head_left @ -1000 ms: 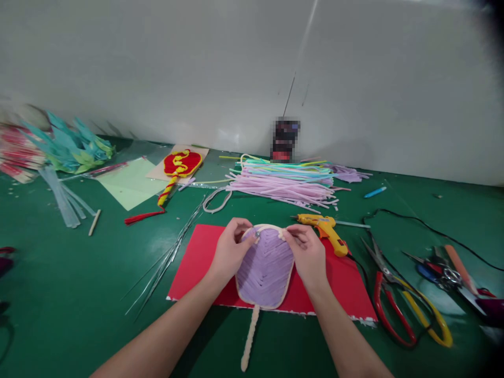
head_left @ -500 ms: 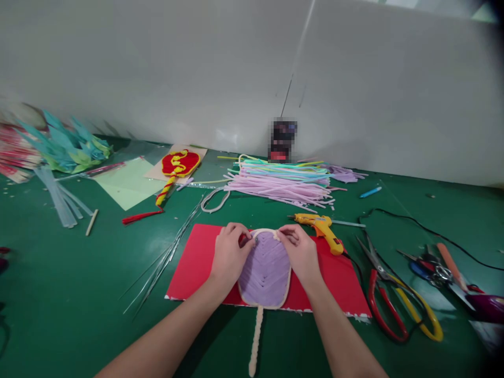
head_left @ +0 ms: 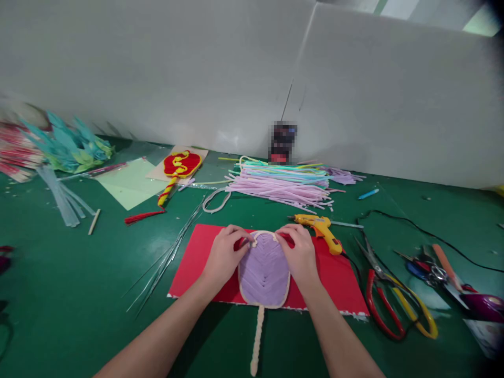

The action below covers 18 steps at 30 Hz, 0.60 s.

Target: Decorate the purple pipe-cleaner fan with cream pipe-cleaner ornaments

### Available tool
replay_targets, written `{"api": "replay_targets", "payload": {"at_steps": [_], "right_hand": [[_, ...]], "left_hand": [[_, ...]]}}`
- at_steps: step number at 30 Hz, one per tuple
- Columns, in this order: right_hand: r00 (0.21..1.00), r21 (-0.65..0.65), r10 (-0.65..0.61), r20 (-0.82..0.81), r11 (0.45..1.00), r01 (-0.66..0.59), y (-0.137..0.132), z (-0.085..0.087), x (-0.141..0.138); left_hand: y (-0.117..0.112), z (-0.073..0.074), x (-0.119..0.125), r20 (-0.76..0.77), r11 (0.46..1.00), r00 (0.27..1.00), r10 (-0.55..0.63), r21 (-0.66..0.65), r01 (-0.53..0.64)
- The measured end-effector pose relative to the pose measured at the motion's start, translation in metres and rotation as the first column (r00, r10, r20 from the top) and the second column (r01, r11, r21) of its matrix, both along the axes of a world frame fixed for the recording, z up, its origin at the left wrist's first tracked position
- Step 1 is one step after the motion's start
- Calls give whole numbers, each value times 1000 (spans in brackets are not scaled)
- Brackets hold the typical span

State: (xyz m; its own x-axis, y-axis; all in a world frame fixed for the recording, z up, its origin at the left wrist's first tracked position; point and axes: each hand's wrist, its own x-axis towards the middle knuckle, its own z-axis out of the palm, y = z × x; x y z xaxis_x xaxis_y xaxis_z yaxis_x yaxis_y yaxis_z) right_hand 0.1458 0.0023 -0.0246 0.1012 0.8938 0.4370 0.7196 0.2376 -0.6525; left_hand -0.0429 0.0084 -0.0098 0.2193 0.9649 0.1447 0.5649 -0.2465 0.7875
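Observation:
A purple fan (head_left: 264, 273) made of pipe cleaners lies on a red board (head_left: 333, 281), its cream twisted handle (head_left: 257, 341) pointing toward me over the green table. Cream pipe cleaner edges the fan, and small cream curls (head_left: 255, 243) show near its top. My left hand (head_left: 229, 251) pinches at the fan's upper left edge, thumb and forefinger by a cream curl. At the upper right edge my right hand (head_left: 298, 253) pinches another cream curled end, partly hidden by the fingers. Both hands are closed at the fingertips.
A yellow glue gun (head_left: 321, 227) rests on the board's right corner, its cord trailing right. Beyond lie scissors (head_left: 388, 291), pliers-like tools and a blue pen (head_left: 368, 194). Behind is a pile of pipe cleaners (head_left: 279, 184); a red-yellow fan (head_left: 181, 165) and wires (head_left: 169, 252) are left.
My left fingertips have drawn slightly back, showing more of the cream curl at the fan's upper left. My right hand stays at the upper right edge. The view has shifted slightly.

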Motion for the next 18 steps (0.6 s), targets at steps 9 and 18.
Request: {"api": "replay_targets", "payload": {"at_steps": [9,18], "right_hand": [[998,-94,67,-1,993,-67,-1,-3,7],[997,-128,38,74,991,-29,-13,-4,8]], "left_hand": [[1,0,-2,-21,1000,1000,-20,-15,20],[0,-1,-2,-19,999,999,-51,6,51]]}}
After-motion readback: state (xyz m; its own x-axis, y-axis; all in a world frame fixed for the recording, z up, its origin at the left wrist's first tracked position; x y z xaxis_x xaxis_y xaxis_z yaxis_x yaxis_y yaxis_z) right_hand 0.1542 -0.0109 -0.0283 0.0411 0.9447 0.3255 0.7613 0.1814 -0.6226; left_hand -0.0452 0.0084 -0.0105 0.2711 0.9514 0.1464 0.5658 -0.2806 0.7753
